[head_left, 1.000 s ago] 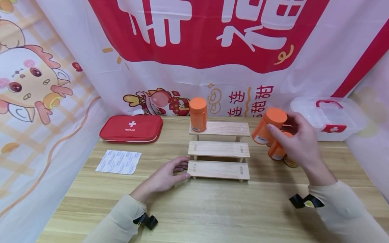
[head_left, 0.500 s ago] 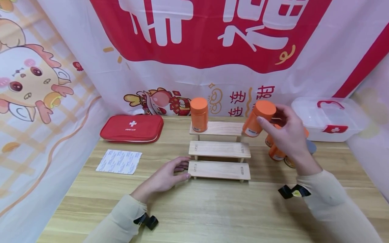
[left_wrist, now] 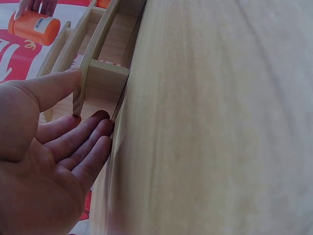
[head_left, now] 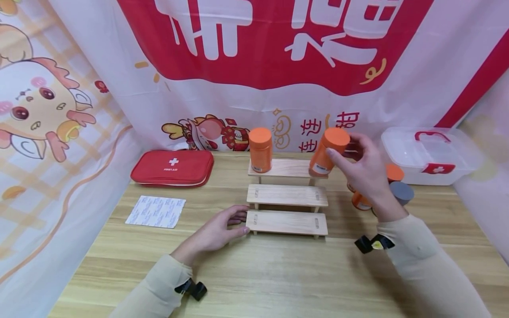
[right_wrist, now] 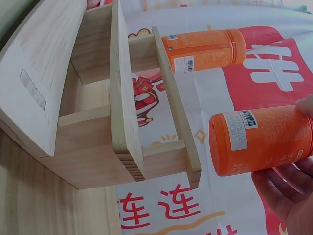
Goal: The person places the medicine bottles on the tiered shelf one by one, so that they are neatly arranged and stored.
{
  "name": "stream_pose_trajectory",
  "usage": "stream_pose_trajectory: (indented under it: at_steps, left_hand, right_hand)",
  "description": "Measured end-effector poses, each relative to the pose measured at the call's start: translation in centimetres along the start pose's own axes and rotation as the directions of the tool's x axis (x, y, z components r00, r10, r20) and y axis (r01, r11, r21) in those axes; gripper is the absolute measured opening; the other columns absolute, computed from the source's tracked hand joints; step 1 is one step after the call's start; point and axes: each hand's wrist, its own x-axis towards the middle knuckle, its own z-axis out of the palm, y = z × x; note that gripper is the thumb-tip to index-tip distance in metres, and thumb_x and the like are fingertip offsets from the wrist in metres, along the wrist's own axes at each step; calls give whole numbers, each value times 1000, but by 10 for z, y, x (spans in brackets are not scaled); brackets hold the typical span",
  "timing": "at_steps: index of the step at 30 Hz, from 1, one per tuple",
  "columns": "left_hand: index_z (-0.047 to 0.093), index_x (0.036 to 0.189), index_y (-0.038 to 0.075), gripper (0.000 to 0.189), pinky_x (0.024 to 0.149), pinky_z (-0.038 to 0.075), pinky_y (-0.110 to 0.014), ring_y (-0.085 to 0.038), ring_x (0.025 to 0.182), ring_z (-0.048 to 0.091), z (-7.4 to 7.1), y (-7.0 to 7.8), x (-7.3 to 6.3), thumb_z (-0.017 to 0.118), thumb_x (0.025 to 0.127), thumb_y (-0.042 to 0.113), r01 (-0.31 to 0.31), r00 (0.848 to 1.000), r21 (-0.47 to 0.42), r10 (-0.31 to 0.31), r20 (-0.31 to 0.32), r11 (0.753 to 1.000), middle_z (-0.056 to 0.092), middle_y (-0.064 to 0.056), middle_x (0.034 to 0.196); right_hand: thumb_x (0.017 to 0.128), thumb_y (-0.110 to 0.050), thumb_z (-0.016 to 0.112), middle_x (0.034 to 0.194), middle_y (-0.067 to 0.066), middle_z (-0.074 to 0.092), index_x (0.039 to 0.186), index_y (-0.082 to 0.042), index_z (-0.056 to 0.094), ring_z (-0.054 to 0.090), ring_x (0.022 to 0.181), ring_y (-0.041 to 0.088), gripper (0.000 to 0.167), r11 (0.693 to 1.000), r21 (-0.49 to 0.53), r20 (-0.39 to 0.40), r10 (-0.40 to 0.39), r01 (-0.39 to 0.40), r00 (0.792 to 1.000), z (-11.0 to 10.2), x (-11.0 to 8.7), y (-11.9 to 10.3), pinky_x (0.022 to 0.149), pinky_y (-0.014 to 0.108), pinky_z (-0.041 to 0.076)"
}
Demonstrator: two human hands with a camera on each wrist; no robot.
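Note:
My right hand grips an orange pill bottle around its side. The bottle tilts over the right end of the top step of a three-step wooden display shelf. A gap shows between its base and the top board in the right wrist view. A second orange bottle stands upright on the left of the top step. The lower two steps bear nothing. My left hand holds the left end of the lowest step between thumb and index finger; its other fingers extend beside the shelf, near the tabletop.
Right of the shelf, more orange bottles and a grey-lidded container stand partly behind my right hand. A clear first-aid box is at back right. A red first-aid pouch and a white printed sheet lie left.
My right hand has carried the bottle leftward and slightly up, from beside the other bottles to the top step's right end. The left hand stays on the lowest step.

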Motion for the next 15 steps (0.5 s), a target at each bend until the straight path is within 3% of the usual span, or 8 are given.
stream_pose_trajectory:
  at_steps: [4,9,11,15]
  left_hand:
    - [51,157,7,59,123,49,-55,-35,140,61,0,1,0,73,105,24,3,1000,2,-3,1,1000,64,-14,151]
    - [52,157,7,59,123,49,-55,-35,140,62,0,2,-1,73,105,24,3,1000,9,-3,-2,1000,64,-14,150]
    - [52,157,7,59,123,49,-55,-35,140,62,0,2,0,73,105,24,5,1000,11,-5,-4,1000,64,-14,150]
    - [51,157,8,59,123,49,-55,-35,140,62,0,1,0,73,105,25,8,1000,8,-8,-3,1000,64,-14,150]
  right_hand:
    - [100,-36,79,145,13,63,153,-8,53,61,123,24,65,1000,-2,15,9,-9,1000,4,3,-1,99,13,53]
    - [100,-40,78,147,14,62,155,-9,51,62,127,30,69,1000,-16,40,21,-20,999,7,5,-3,112,42,58]
    - [100,-40,78,148,14,62,155,-9,51,62,127,30,69,1000,-15,46,23,-22,999,9,6,-3,112,39,58]
    - [100,-39,79,146,15,63,154,-8,52,63,126,30,68,1000,-8,54,17,-17,998,12,8,-1,101,16,54]
